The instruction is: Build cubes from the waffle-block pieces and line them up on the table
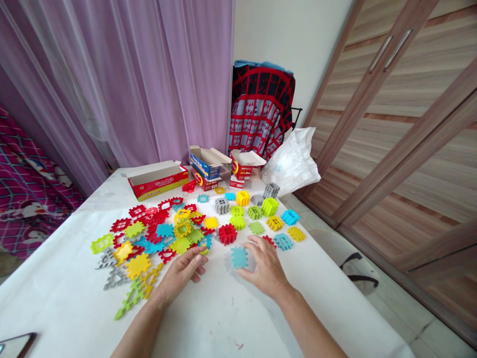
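Observation:
A pale blue notched square building piece (239,257) is held by its right edge between the thumb and fingers of my right hand (263,266). My left hand (185,273) is open, fingers loosely curved, beside a loose pile of pieces. A yellow-green piece (203,251) peeks out at its fingertips; whether they touch it I cannot tell. The pile at left mixes red, yellow, green, blue and grey pieces, among them a yellow square (137,265) and a green pointed piece (129,300). Beyond my hands stand sorted stacks, such as red (227,234), bright green (270,206) and yellow (242,198).
Open cardboard boxes stand along the back: a long red one (158,183), a blue one (205,166) and a red one (242,169). A white plastic bag (292,161) slumps at the back right corner. A phone-like object (17,345) lies at the near left edge.

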Motion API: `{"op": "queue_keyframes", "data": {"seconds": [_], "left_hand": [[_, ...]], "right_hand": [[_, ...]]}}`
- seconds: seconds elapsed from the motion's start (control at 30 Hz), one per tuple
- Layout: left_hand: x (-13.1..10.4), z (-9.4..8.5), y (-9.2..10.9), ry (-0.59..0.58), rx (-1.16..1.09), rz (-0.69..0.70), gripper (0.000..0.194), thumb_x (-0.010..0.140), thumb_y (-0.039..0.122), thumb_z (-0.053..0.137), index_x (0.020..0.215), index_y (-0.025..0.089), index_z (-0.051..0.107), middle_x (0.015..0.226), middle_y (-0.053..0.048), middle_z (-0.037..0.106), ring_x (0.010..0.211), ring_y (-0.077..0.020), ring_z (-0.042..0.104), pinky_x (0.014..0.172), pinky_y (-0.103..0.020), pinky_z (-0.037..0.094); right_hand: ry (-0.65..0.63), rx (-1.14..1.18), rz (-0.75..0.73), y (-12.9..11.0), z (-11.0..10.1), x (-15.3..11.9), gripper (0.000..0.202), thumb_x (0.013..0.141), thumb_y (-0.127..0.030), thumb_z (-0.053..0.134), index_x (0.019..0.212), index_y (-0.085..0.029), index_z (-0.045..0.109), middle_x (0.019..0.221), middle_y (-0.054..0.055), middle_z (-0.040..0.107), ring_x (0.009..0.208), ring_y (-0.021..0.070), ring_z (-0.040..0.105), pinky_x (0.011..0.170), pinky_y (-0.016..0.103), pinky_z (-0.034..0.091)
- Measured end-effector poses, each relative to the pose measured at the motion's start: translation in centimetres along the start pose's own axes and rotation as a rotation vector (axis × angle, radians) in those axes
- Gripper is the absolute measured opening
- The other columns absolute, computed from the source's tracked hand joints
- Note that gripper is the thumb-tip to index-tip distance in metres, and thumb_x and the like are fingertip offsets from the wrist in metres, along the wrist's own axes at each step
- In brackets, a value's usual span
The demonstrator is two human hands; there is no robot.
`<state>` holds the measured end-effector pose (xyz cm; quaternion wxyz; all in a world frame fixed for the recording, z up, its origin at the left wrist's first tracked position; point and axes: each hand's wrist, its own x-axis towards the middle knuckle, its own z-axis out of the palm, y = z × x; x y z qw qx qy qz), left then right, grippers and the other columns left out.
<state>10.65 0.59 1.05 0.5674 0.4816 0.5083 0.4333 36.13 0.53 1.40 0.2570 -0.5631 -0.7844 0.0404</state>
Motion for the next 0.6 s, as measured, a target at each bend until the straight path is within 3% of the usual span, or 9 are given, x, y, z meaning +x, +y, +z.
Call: {"op": "queue_keyframes", "data": {"seconds": [0.1, 0.2, 0.37, 0.6], "left_hand": [[0.1, 0.0, -0.1, 0.018, -0.003, -0.012, 0.058, 0.063, 0.062, 0.071, 0.102, 0.019, 0.071, 0.082, -0.004, 0.069, 0.063, -0.0149, 0.061, 0.053, -0.027, 0.050], [0.1, 0.1, -0.3, 0.022, 0.010, -0.007, 0.055, 0.063, 0.061, 0.073, 0.098, 0.019, 0.071, 0.079, -0.003, 0.069, 0.062, -0.0150, 0.061, 0.053, -0.027, 0.050], [0.1, 0.3, -0.4, 0.025, 0.045, -0.006, 0.050, 0.062, 0.058, 0.074, 0.094, 0.020, 0.072, 0.075, -0.003, 0.070, 0.062, -0.0157, 0.062, 0.053, -0.027, 0.050], [0.2, 0.4, -0.7, 0.034, 0.073, -0.027, 0.054, 0.060, 0.062, 0.073, 0.094, 0.020, 0.072, 0.077, -0.004, 0.071, 0.062, -0.0157, 0.063, 0.053, -0.027, 0.050]], "right_hand": [[-0.034, -0.145, 0.026, 2.7, -1.2, 0.9, 0.045, 0.066, -0.044, 0.079, 0.102, -0.022, 0.065, 0.144, 0.014, 0.043, 0.137, 0.0349, 0.032, 0.109, 0.052, 0.028], [-0.091, -0.203, 0.031, 3.7, -1.3, 2.0, 0.043, 0.066, -0.049, 0.078, 0.097, -0.022, 0.067, 0.151, 0.013, 0.036, 0.144, 0.0343, 0.019, 0.113, 0.054, 0.017], [-0.133, -0.205, 0.036, 3.8, -0.1, 3.1, 0.044, 0.066, -0.052, 0.077, 0.098, -0.023, 0.068, 0.154, 0.012, 0.034, 0.145, 0.0330, 0.015, 0.114, 0.056, 0.008], [-0.166, -0.203, 0.052, 4.0, 0.0, 3.2, 0.044, 0.065, -0.052, 0.078, 0.097, -0.022, 0.068, 0.153, 0.014, 0.034, 0.146, 0.0321, 0.014, 0.114, 0.055, 0.007]]}}
